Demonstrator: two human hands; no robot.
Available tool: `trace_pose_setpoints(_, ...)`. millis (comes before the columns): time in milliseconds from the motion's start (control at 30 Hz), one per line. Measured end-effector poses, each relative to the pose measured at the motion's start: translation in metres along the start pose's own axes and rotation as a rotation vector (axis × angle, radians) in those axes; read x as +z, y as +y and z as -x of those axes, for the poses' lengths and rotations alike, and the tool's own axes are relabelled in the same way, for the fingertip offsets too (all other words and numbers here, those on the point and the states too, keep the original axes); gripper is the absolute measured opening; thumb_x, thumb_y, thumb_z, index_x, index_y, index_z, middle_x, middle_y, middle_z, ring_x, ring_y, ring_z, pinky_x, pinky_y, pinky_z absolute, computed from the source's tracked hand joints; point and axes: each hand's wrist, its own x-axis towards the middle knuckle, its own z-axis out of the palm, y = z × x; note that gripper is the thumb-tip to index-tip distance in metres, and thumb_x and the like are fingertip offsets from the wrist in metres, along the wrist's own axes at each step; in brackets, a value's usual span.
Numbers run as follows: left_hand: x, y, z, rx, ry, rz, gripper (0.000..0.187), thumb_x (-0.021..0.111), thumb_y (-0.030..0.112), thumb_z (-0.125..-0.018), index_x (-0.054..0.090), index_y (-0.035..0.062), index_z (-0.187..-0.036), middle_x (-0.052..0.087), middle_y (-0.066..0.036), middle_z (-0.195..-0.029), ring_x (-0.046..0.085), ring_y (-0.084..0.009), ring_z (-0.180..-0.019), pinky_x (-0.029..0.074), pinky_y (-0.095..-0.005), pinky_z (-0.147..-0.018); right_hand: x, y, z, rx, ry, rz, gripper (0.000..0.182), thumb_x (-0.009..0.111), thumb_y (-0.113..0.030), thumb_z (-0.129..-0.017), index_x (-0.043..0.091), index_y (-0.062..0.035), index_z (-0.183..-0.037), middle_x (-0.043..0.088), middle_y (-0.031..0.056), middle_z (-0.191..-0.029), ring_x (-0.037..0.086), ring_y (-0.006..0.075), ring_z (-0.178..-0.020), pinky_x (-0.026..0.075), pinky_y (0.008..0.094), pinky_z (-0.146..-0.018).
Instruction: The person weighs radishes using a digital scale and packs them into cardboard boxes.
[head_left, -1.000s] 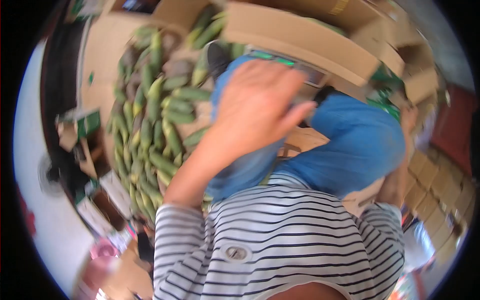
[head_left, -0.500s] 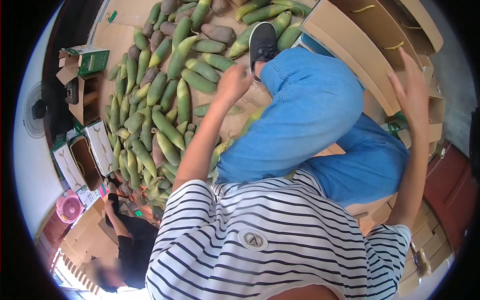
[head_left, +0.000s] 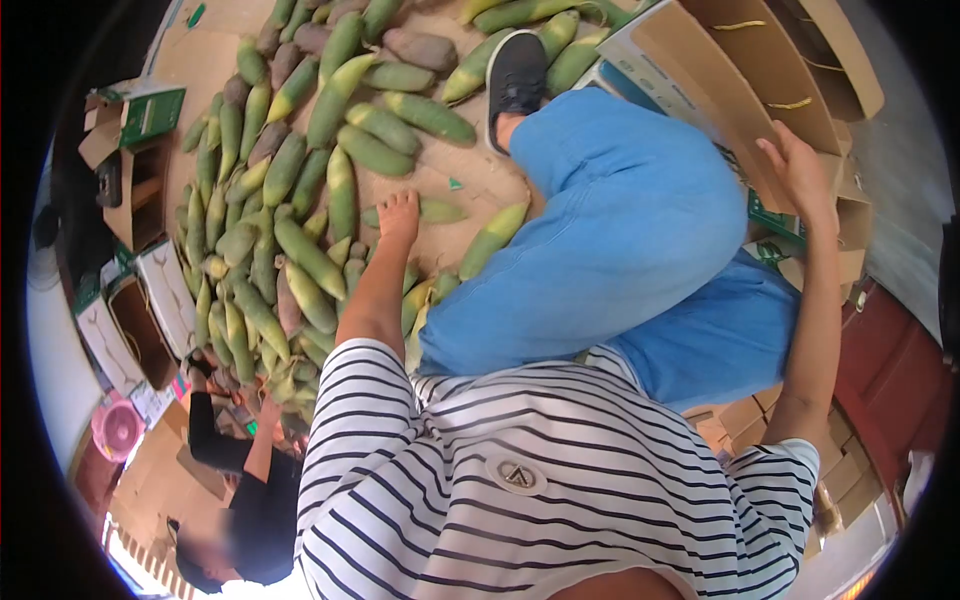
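Observation:
My left hand (head_left: 398, 216) reaches down over a green radish (head_left: 440, 210) lying on the cardboard, its fingers curled over the radish's middle. Other green radishes (head_left: 380, 150) lie just beyond that hand, with a large heap (head_left: 265, 240) to its left. One more radish (head_left: 495, 240) rests by my bent knee. On the other side, my right hand (head_left: 802, 180) is raised beside an upright cardboard carton (head_left: 740, 90) with yellow cord handles. Its thumb and fingers are apart and nothing shows in them.
My shoe (head_left: 518, 85) is planted among the radishes. Opened boxes (head_left: 150, 190) line the left side, near a pink fan (head_left: 117, 430). A person in black (head_left: 255, 500) sits at the lower left. A red-brown door (head_left: 890, 370) is at the right.
My left hand has moved left and down onto the radish. My right hand has lowered slightly beside the carton. The view has shifted a little, and the person in black has moved their arms.

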Motion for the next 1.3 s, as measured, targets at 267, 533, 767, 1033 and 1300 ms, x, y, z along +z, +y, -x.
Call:
trace_pose_setpoints(267,-0.087,0.009,0.016,-0.144,0.255,0.675,0.048,0.075,0.019,-0.069,0.053,0.0032,-0.108,0.061,-0.016,-0.102,0.058,-0.0308,-0.094,0.046,-0.0397,-0.078,-0.012,-0.009,-0.006,0.048,-0.129,-0.132,0.038,0.058,-0.024,-0.088,0.054,-0.0008,-0.118,0.061,0.0228,-0.105,0.057,0.0385,-0.099,0.046,0.0430,-0.082)
trace_pose_setpoints(533,-0.360,0.110,0.044,0.567,1.046,1.391,0.061,0.078,0.013,-0.068,0.049,-0.0006,-0.120,0.057,-0.012,-0.112,0.057,-0.0211,-0.101,0.045,-0.0326,-0.088,-0.009,-0.012,0.000,0.025,-0.088,-0.113,0.036,0.057,-0.019,-0.087,0.053,-0.0007,-0.117,0.060,0.0229,-0.102,0.056,0.0395,-0.097,0.045,0.0454,-0.081)
trace_pose_setpoints(767,-0.489,0.235,0.046,1.010,1.161,0.681,0.052,0.071,0.014,-0.074,0.049,0.0013,-0.119,0.056,-0.018,-0.111,0.053,-0.0319,-0.105,0.043,-0.0391,-0.089,-0.012,-0.018,0.005,0.075,-0.084,-0.138,0.037,0.058,-0.018,-0.086,0.052,0.0011,-0.117,0.060,0.0248,-0.102,0.056,0.0405,-0.096,0.045,0.0462,-0.081)
trace_pose_setpoints(1033,-0.344,0.128,0.020,0.515,0.918,0.717,0.040,0.067,0.020,-0.079,0.056,0.0033,-0.114,0.058,-0.017,-0.109,0.055,-0.0343,-0.102,0.044,-0.0387,-0.086,0.016,0.014,0.002,-0.008,-0.023,-0.117,0.032,0.056,-0.018,-0.088,0.053,-0.0066,-0.117,0.062,0.0223,-0.100,0.057,0.0401,-0.094,0.046,0.0456,-0.078)
trace_pose_setpoints(1300,-0.054,-0.118,0.152,-0.848,0.409,0.358,0.068,0.074,0.041,-0.068,0.048,0.0000,-0.117,0.052,-0.019,-0.117,0.048,-0.0344,-0.112,0.041,-0.0461,-0.094,-0.004,-0.012,0.003,0.035,-0.096,-0.210,0.034,0.053,-0.018,-0.090,0.051,-0.0033,-0.121,0.059,0.0224,-0.108,0.055,0.0382,-0.101,0.044,0.0416,-0.084)
